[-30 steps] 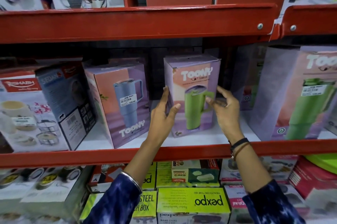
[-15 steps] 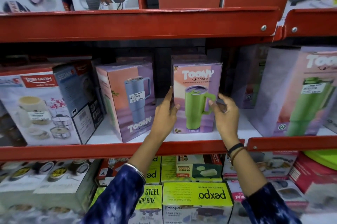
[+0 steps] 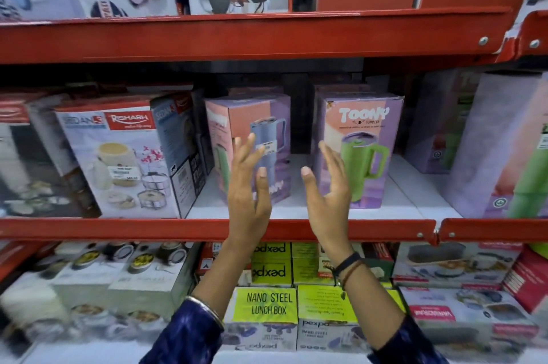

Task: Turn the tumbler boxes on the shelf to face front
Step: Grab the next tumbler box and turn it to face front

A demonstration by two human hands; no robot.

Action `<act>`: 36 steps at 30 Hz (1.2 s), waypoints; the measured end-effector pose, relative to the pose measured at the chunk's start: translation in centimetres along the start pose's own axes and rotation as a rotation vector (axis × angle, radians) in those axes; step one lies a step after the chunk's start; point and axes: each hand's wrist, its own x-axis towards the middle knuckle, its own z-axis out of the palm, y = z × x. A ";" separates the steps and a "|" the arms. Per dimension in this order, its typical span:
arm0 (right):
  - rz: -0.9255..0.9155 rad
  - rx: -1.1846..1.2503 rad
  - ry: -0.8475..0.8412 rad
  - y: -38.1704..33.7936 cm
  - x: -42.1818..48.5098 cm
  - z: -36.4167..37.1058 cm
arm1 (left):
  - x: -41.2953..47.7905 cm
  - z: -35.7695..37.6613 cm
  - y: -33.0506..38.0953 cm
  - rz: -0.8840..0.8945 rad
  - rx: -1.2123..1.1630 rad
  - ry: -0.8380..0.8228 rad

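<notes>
A purple and pink Toony box with a green tumbler (image 3: pixel 366 138) stands upright on the middle shelf (image 3: pixel 326 228), its printed front toward me. Left of it stands a second Toony box with a blue tumbler (image 3: pixel 261 123), upside down and angled, one corner toward me. A third, larger green tumbler box (image 3: pixel 510 150) sits at the far right. My left hand (image 3: pixel 249 185) is raised in front of the blue tumbler box, fingers spread, holding nothing. My right hand (image 3: pixel 329 182) hovers open between the two boxes, just clear of the green tumbler box.
Rishabh container boxes (image 3: pixel 118 156) fill the shelf's left side. The red beam (image 3: pixel 237 37) of the shelf above hangs low over the boxes. Yellow lunch boxes (image 3: pixel 267 304) and other cartons sit on the shelf below. White shelf floor shows between the tumbler boxes.
Both hands have let go of the green tumbler box, which now stands facing front, and have moved left toward the blue tumbler box. The view has shifted left.
</notes>
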 end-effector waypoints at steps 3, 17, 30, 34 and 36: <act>0.042 0.035 -0.058 -0.3 -1.1 2.7 | 0.3 -2.0 -1.8 -0.130 0.001 0.051; 0.044 -0.247 -0.111 0.7 -3.2 11.1 | 3.8 -3.9 -9.0 -0.642 -0.066 -0.169; 0.025 -0.155 -0.044 0.0 0.1 8.3 | 3.4 -5.0 -5.6 -0.593 -0.252 -0.179; 0.061 -0.226 -0.083 -0.7 0.8 8.0 | 3.6 -5.2 -2.7 -0.626 -0.392 -0.202; 0.070 -0.278 -0.040 -1.0 1.1 8.0 | 3.5 -5.1 -1.9 -0.639 -0.403 -0.214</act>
